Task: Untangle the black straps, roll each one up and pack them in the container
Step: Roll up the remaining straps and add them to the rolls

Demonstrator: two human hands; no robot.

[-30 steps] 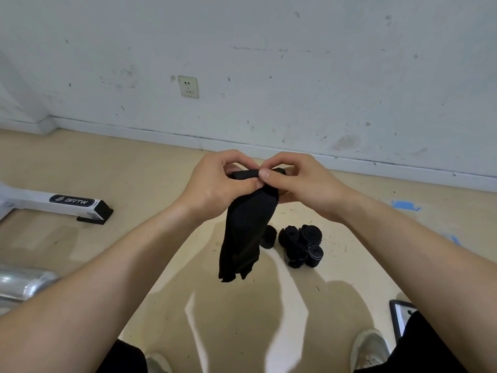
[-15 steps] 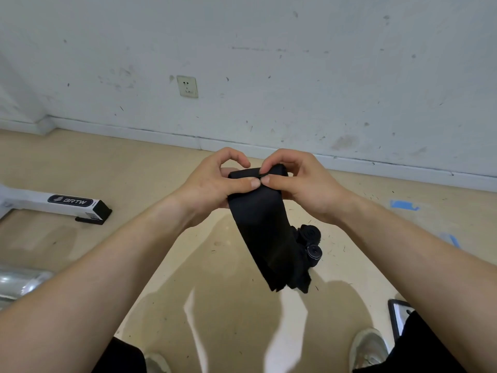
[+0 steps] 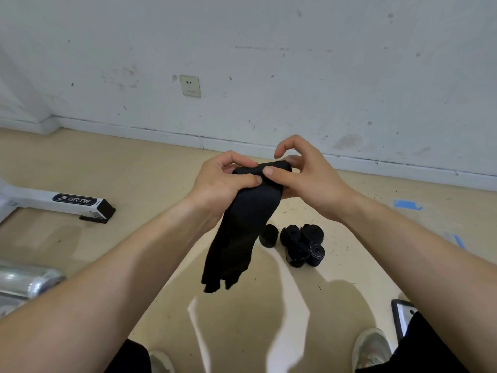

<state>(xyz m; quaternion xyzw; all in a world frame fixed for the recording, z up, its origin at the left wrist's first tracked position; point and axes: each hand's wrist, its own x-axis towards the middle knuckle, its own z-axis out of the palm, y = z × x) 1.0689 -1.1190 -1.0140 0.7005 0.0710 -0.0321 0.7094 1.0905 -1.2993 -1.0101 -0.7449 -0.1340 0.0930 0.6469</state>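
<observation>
Above the beige floor [image 3: 107, 162], a black strap [image 3: 242, 230] was held up by both hands. Its upper end was seen wound into a short, tight roll. That roll was gripped from the left by the left hand [image 3: 223, 184], whose fingers were curled round it with the thumb laid across the front. From the right it was pinched by the right hand [image 3: 309, 179]: the thumb was pressed on the front of the roll, the lower fingers were tucked behind it, and the index finger was raised in a hook clear of the cloth. Below the hands the loose remainder of the strap was left hanging free in the air, folded on itself.

On the floor beyond the hanging end, a heap of rolled straps [image 3: 301, 243] was laid, and a single roll [image 3: 269, 235] was set just beside it on the left, partly hidden by the hanging strap. A white bar [image 3: 72, 201] marked BRTW was seen at the left, and a shiny metal cylinder [image 3: 27, 281] nearer the lower left edge. A wall socket [image 3: 190, 85] was mounted on the scuffed white wall [image 3: 349, 76], and blue tape [image 3: 407, 204] was stuck to the floor at the right.
</observation>
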